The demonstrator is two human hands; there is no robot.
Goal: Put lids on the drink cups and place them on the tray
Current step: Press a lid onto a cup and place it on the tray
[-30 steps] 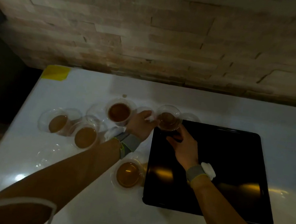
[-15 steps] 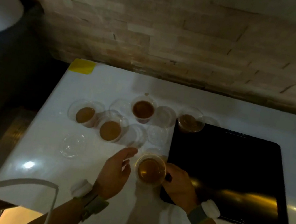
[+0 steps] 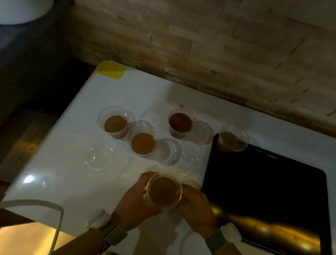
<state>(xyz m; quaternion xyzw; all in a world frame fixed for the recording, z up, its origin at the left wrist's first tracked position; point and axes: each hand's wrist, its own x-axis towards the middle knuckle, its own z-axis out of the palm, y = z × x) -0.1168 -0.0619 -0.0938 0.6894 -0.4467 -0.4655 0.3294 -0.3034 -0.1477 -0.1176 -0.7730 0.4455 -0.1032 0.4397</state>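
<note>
Both hands, left [image 3: 137, 204] and right [image 3: 196, 210], close around the near cup [image 3: 163, 190], just left of the tray [image 3: 265, 198]; keep it level, seat a lid [image 3: 98, 159] squarely, and press evenly around the rim.

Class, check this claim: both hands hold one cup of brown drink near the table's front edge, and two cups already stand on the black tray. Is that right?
Not quite. The head view shows only one cup on the tray, at the far left corner of the black tray. The rest holds: the left hand and right hand hold one cup of brown drink near the table's front edge.
</note>
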